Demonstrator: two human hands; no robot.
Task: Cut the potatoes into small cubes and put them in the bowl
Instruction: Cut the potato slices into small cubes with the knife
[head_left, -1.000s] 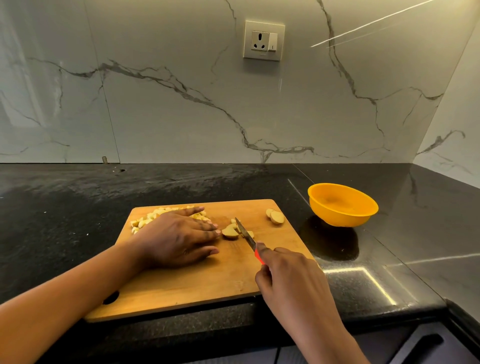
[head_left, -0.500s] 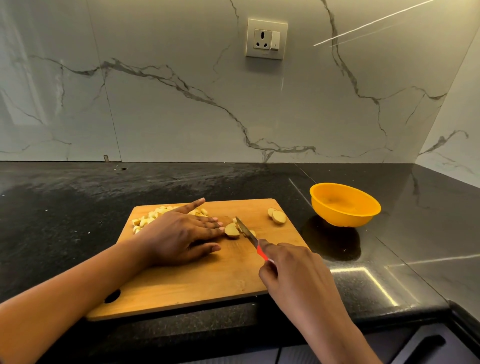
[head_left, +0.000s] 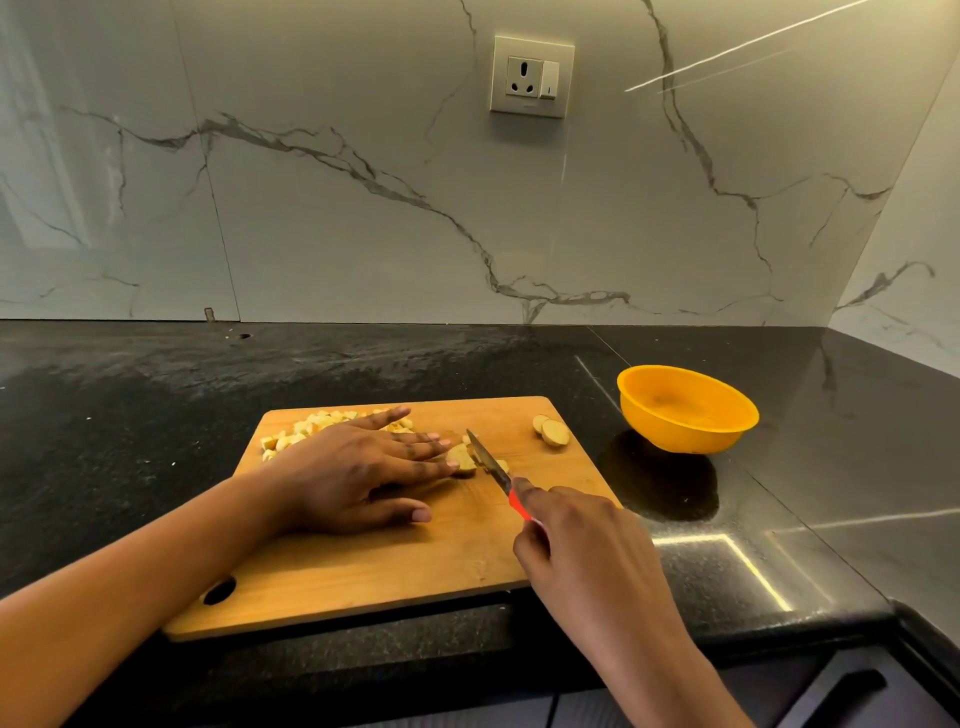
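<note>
Black stone counter (head_left: 363, 374) carries a wooden cutting board (head_left: 415, 561) and an orange bowl (head_left: 685, 410).

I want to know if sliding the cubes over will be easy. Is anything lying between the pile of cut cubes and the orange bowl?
Yes. The cubes sit at the board's far left, the orange bowl off its right side. Between them lie the left hand, the piece being cut with the knife, and two potato slices near the right edge.

White marble-veined wall panels (head_left: 363, 208) behind and at right; socket with switch (head_left: 532, 77) mounted high; glossy black stone worktop (head_left: 156, 405) catching light streaks.
</note>
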